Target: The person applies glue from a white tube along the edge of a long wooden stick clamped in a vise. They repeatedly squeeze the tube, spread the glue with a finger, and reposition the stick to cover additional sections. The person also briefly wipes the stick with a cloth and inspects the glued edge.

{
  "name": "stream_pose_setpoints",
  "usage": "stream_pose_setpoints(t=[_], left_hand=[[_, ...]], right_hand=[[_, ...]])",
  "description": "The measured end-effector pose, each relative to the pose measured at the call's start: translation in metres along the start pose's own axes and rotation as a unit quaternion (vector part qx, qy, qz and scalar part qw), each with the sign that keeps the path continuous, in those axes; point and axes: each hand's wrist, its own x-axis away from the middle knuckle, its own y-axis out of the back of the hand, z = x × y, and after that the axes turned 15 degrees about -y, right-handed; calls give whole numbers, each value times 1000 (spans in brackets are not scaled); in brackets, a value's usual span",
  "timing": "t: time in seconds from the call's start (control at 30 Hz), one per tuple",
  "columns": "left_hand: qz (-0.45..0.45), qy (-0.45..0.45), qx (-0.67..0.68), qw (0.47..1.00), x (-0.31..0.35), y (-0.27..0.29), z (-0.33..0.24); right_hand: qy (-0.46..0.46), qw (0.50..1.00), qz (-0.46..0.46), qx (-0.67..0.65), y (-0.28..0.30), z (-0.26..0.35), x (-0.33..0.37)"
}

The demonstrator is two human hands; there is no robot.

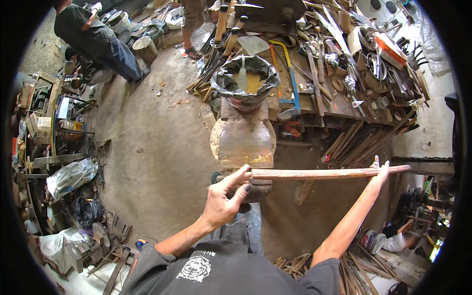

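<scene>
While the upper-centre bag-lined bucket point(246, 102) is holding a squeeze bottle point(242, 77) and yellowish contents point(254, 83), the left hand point(223, 199) and right hand point(380, 173) are gripping a wooden stick point(309, 174).

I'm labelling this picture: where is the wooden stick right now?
In the head view, the wooden stick runs from the left hand near centre rightward past the right hand, lower in frame than the black-lined container.

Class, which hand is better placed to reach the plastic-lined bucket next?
Probably the left hand: it is at the end of the wooden stick nearer the bucket, while the right hand is stretched out toward the other end.
</scene>
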Motion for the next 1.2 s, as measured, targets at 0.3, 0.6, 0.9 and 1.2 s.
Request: stream_pose_setpoints(t=[0.3,0.6,0.9,1.2], left_hand=[[-120,61,-166,977,6,28,19],[-124,148,-17,981,4,35,41],[-111,237,86,961,-7,51,59],[-298,528,107,788,93,87,244]], right_hand=[[-37,998,18,36,-28,-85,9],[-29,998,-32,51,-31,-97,27],[-21,1000,-7,12,-22,-113,7],[-68,997,-24,38,-31,-110,19]])
